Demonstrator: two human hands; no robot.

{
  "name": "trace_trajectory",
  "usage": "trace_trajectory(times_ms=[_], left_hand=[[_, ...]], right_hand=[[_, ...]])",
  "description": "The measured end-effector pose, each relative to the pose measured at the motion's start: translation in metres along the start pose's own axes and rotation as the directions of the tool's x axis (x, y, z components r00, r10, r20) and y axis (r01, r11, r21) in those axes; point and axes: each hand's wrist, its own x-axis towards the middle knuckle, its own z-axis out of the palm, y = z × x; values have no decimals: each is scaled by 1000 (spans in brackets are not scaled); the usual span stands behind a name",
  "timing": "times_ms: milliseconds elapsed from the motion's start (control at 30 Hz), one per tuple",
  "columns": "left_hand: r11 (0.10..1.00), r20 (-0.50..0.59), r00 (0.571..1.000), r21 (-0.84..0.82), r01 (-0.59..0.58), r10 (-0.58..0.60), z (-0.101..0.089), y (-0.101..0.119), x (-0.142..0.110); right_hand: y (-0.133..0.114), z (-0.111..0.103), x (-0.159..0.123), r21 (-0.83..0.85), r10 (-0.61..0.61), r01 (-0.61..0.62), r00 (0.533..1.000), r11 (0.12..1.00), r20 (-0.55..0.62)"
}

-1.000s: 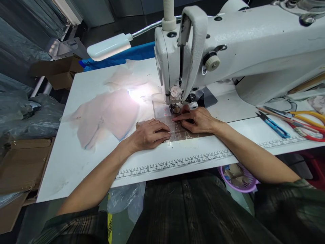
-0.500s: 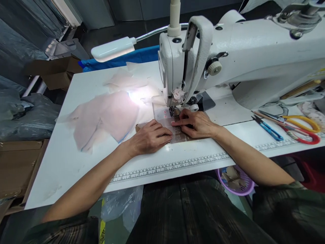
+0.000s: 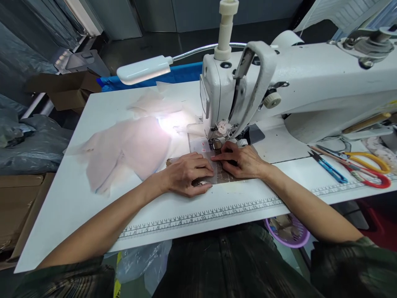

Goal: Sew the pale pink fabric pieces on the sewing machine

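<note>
A white sewing machine [image 3: 211,91] stands over a small sheer piece [image 3: 198,145] with pinkish marks, which runs up to the presser foot [image 3: 216,144]. On its near left part rests my left hand [image 3: 189,174], fingers bent over the surface and thumb held apart from them. My right hand [image 3: 243,159] lies just right of the foot, index finger stretched out and pressing on the piece, other fingers bent. Beneath both hands is a brown, shiny sheet [image 3: 226,176] with pale lines. What lies under my left palm is hidden.
Pale pink sheer fabric [image 3: 133,145] spreads over the left of the white table [image 3: 77,215]. Blue thread snips [image 3: 328,166] and scissors [image 3: 369,174] lie at right. A lamp [image 3: 144,70] hangs over the back. A printed ruler [image 3: 201,218] follows the front edge; a purple basket [image 3: 290,244] stands below.
The view has tilted up a little. My left fingers have spread, with the thumb now further from them. My right hand stays by the presser foot, index finger still on the piece.
</note>
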Motion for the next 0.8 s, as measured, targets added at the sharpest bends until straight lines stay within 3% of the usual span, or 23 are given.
trace_trajectory(times_ms=[333, 567, 700, 800], left_hand=[[996, 39, 999, 84, 7, -10, -2, 2, -6], [972, 52, 998, 232, 26, -39, 0, 3, -5], [956, -1, 999, 287, 52, -54, 5, 2, -4], [950, -69, 996, 302, 83, -65, 8, 2, -2]], right_hand=[[-5, 0, 2, -103, 41, -42, 999, 994, -8], [-5, 1, 0, -148, -2, -4, 999, 989, -42], [-5, 0, 0, -81, 23, -27, 999, 996, -43], [-2, -2, 0, 87, 92, -89, 995, 992, -29]])
